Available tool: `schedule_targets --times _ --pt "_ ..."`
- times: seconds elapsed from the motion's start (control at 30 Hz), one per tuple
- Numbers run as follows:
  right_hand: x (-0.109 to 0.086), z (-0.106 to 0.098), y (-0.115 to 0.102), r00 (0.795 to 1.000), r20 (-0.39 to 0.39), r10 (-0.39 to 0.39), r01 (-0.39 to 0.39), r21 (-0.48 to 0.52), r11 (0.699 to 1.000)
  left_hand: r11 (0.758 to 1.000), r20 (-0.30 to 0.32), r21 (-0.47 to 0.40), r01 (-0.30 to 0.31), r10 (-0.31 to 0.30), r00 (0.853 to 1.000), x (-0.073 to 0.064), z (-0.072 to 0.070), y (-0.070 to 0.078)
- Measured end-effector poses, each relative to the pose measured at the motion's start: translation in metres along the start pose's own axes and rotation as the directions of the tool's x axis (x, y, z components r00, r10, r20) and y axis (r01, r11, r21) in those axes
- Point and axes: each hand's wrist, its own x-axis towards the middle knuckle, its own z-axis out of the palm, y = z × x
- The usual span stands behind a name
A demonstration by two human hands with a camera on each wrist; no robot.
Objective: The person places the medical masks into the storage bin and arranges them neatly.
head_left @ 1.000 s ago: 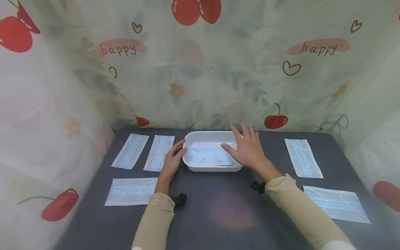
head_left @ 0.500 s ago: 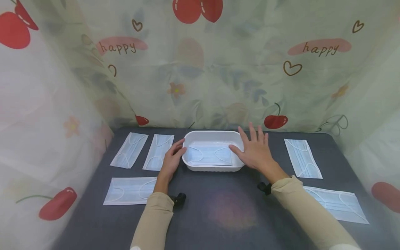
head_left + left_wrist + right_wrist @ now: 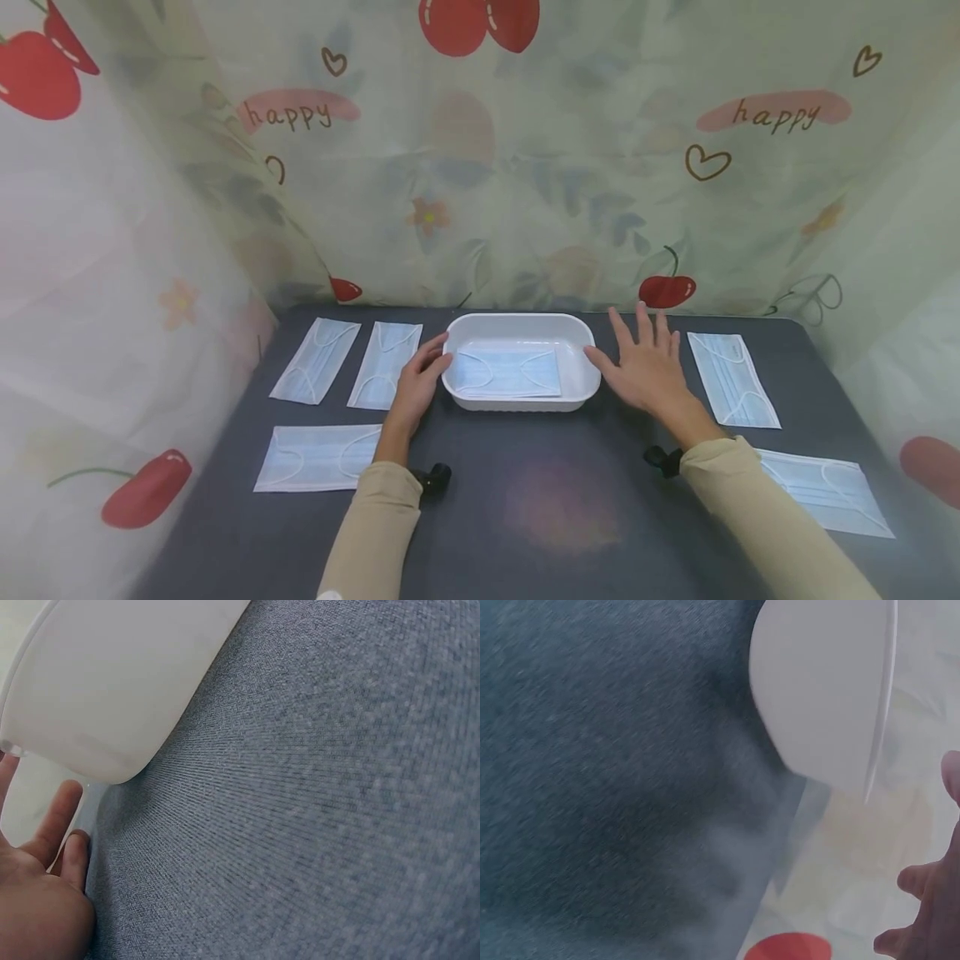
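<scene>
In the head view a white plastic tray point(image 3: 521, 404) stands near the table's far edge. A pale blue face mask point(image 3: 510, 372) lies flat inside it, ear loops on top. My left hand point(image 3: 417, 379) is at the tray's left end, its fingertips right at the rim; the left wrist view shows loosely extended fingers point(image 3: 56, 821) beside the tray wall point(image 3: 112, 682). My right hand point(image 3: 641, 367) holds nothing and spreads its fingers just beyond the tray's right end. In the right wrist view its fingers point(image 3: 922, 881) stand apart from the tray point(image 3: 821, 690).
Three masks lie on the left: one far left point(image 3: 315, 361), one beside it point(image 3: 385, 367), one nearer point(image 3: 315, 458). On the right lie an upright mask point(image 3: 733, 379) and a sideways one point(image 3: 832, 492), partly behind my sleeve. A printed curtain point(image 3: 510, 200) encloses the dark table point(image 3: 517, 483).
My right hand has moved rightward from over the tray to outside its right rim, fingers spread. The left hand stays at the tray's left end; the mask inside lies as before.
</scene>
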Motion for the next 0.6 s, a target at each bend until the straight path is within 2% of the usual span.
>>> schedule_targets --times 0.3,0.6 --pt "-0.007 -0.001 0.030 0.999 -0.016 0.042 -0.041 0.053 0.998 1.000 -0.002 -0.005 0.004 -0.004 1.000 0.001 0.001 -0.001" --pt "-0.013 -0.002 0.064 0.998 0.000 0.062 -0.062 0.079 0.995 1.000 -0.005 -0.004 -0.002 0.002 1.000 0.001 -0.001 -0.002"
